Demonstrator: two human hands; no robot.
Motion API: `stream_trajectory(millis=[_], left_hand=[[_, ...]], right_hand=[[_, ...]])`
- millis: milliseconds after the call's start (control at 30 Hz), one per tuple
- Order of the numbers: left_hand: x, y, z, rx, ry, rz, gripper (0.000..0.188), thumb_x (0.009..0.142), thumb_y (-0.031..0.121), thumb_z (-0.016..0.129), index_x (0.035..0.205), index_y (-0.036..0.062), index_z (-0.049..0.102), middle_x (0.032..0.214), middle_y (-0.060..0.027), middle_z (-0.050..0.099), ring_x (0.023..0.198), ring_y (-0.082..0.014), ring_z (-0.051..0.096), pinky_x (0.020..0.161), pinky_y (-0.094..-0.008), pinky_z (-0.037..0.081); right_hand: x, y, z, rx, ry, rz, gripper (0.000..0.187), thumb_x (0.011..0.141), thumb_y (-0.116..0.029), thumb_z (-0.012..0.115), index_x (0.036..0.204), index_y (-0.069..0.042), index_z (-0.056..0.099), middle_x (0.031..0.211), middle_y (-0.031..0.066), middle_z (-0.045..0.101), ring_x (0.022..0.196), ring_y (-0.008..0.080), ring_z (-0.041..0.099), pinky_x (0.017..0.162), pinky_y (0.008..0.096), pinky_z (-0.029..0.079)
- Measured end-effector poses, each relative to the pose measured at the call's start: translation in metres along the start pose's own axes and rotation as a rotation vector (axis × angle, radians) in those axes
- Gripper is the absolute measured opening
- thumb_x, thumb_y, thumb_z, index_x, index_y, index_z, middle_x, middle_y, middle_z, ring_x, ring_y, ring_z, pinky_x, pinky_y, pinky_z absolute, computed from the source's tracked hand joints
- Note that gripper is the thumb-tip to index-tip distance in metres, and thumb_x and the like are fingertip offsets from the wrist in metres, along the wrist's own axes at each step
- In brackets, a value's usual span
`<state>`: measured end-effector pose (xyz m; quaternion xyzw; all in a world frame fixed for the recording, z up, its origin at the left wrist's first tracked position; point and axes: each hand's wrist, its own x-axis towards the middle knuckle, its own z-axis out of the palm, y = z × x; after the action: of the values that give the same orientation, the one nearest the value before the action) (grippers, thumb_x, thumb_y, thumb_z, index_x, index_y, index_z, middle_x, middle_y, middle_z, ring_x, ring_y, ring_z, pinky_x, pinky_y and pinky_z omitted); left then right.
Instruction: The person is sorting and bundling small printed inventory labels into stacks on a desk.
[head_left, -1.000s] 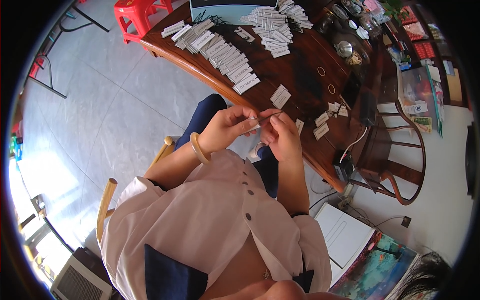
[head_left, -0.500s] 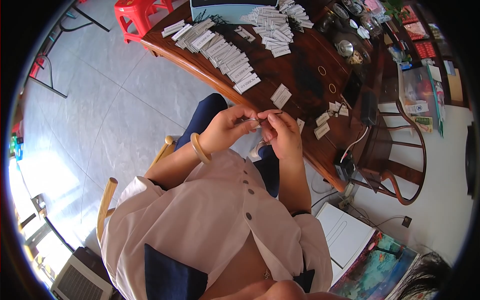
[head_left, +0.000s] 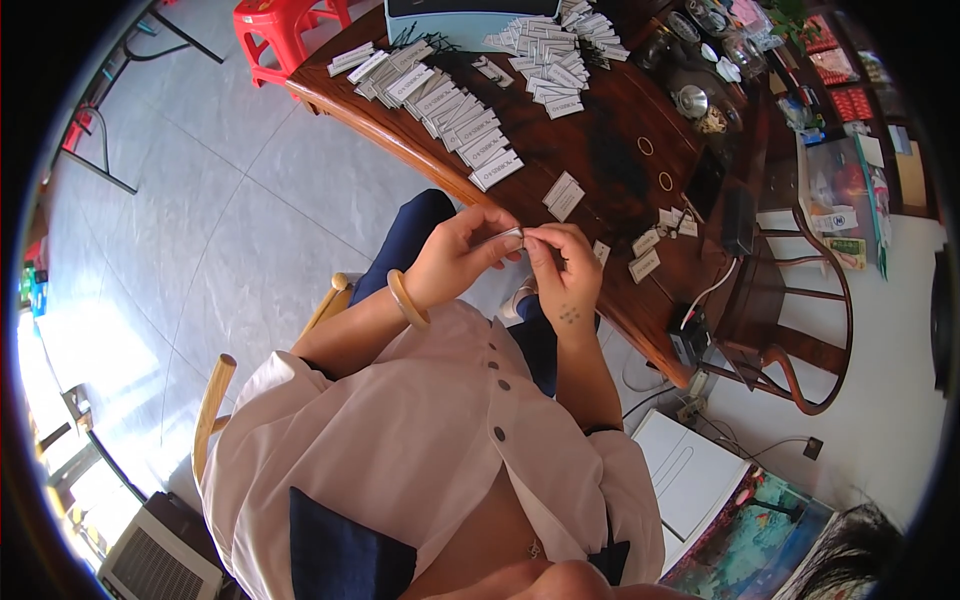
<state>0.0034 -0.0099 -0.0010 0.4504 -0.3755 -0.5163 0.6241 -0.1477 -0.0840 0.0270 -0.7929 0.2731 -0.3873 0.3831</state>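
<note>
- Your left hand [head_left: 452,262]: the grip is closed between thumb and forefinger on a small pale piece [head_left: 510,234].
- Your right hand [head_left: 567,275]: thumb and forefinger meet at the right end of that piece. You cannot tell whether this grip also has hold of a thin cord; the fingertips cover the spot.
- The small pale piece is held above your lap, just off the near edge of the counter [head_left: 372,133]. Your fingers hide most of it; any print on it cannot be made out.
- The long row of white tags [head_left: 440,108] lies overlapping along the left side of the counter. Each exposed face bears one line of dark print; the overlap hides part of many faces.
- The heaped tags [head_left: 548,70] lie at the far side, right of the row, their print too small to read.
- The two overlapping tags [head_left: 564,196] lie just beyond your hands, faintly printed.
- The loose tags [head_left: 645,264] at the right carry short dark print.
- The pale blue box [head_left: 470,32] is cut off by the far edge of the view. Black strands [head_left: 412,42] lie beside it, partly under tags.
- The clear bag [head_left: 845,185] at the far right shows printed labels, blurred and bent by the lens.
</note>
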Motion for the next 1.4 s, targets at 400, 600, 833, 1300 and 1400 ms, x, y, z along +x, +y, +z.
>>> stream_trajectory(millis=[400, 600, 833, 1300, 1400], left_hand=[[0.002, -0.006, -0.007, -0.093, -0.127, 0.077, 0.012, 0.093, 0.001, 0.059, 0.104, -0.0014, 0.058, 0.101, -0.0077, 0.064, 0.09, -0.0134, 0.065, 0.079, -0.0264, 0.055], [0.002, -0.011, -0.012, -0.155, -0.181, 0.05, 0.012, 0.093, -0.001, 0.058, 0.104, -0.0002, 0.055, 0.104, -0.0087, 0.062, 0.094, -0.0157, 0.063, 0.085, -0.0311, 0.056], [-0.001, -0.009, -0.014, -0.017, -0.22, 0.103, 0.012, 0.093, -0.001, 0.058, 0.104, -0.0008, 0.057, 0.104, -0.0077, 0.061, 0.093, -0.0153, 0.064, 0.079, -0.0279, 0.055], [0.006, -0.004, -0.023, 0.575, -0.103, 0.241, 0.029, 0.083, 0.001, 0.071, 0.109, 0.0006, 0.059, 0.11, -0.0115, 0.064, 0.101, -0.0163, 0.063, 0.082, -0.0313, 0.053], [0.001, 0.02, -0.013, 0.682, -0.019, 0.423, 0.037, 0.077, 0.002, 0.075, 0.111, 0.0046, 0.061, 0.109, -0.0092, 0.066, 0.107, -0.0197, 0.061, 0.079, -0.0329, 0.053]], right_hand=[[0.004, 0.018, -0.017, 0.582, -0.087, 0.539, 0.013, 0.093, -0.011, 0.061, 0.095, 0.002, 0.064, 0.081, 0.003, 0.061, 0.065, 0.0079, 0.052, 0.061, 0.0212, 0.042], [-0.003, 0.028, -0.012, 0.837, -0.167, 0.664, 0.017, 0.093, -0.013, 0.061, 0.097, 0.003, 0.064, 0.08, 0.0041, 0.061, 0.064, 0.0085, 0.052, 0.061, 0.0225, 0.043], [0.003, 0.014, -0.011, 0.525, -0.196, 0.636, 0.019, 0.095, -0.016, 0.06, 0.095, 0.003, 0.062, 0.078, 0.0061, 0.063, 0.064, 0.0094, 0.058, 0.061, 0.0225, 0.048], [0.004, -0.004, -0.016, 0.125, -0.159, 0.276, 0.007, 0.09, -0.008, 0.063, 0.089, -0.001, 0.062, 0.076, 0.0053, 0.061, 0.061, 0.0127, 0.058, 0.059, 0.0266, 0.047], [0.002, -0.003, -0.015, -0.217, -0.164, -0.1, 0.009, 0.082, -0.01, 0.069, 0.088, -0.007, 0.064, 0.08, 0.0077, 0.06, 0.069, 0.027, 0.057, 0.062, 0.0369, 0.044]])
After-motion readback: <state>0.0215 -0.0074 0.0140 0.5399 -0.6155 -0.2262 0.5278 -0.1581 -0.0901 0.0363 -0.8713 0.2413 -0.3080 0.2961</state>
